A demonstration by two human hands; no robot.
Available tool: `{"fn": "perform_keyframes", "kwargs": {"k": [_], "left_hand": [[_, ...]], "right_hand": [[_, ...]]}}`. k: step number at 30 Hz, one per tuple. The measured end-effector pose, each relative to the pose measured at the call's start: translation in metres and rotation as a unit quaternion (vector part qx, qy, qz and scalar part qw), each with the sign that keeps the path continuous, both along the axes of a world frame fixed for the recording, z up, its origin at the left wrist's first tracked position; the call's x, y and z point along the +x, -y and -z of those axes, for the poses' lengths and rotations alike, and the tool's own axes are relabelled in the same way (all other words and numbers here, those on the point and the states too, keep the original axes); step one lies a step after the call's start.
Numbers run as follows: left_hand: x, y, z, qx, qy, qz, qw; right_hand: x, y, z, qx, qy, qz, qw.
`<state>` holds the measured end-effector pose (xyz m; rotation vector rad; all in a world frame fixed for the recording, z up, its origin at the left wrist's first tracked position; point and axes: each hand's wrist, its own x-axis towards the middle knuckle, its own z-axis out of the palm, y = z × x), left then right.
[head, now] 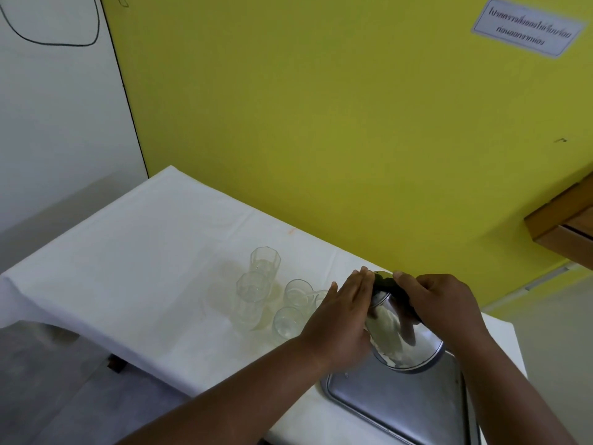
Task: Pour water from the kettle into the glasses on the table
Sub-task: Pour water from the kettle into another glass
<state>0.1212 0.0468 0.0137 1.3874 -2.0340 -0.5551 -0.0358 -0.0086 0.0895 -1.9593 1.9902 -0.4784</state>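
Steel kettle (401, 335), lower right of centre, tilted toward clear glasses (256, 290) at centre; rear glass holds some water. Right hand (439, 303) grips its dark handle; left hand (340, 313) lies open-fingered against its side. Metal tray (401, 409) beneath, white tablecloth (128, 268), yellow wall (321, 107); notice (528, 25) unreadable.

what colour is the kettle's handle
Black, on the shiny steel kettle; shows in the head view, under the right hand.

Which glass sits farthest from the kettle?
The tall faceted glass at the back of the cluster, nearest the yellow wall; the others stand closer to the kettle.
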Motion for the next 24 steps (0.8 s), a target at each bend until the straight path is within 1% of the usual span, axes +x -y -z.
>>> {"fn": "perform_keyframes", "kwargs": {"k": [24], "left_hand": [[-0.0017,-0.0053,-0.0093,0.002,-0.018,0.008,1.000]], "right_hand": [[-0.0028,-0.0058,-0.0093,-0.003,-0.023,0.004,1.000]]}}
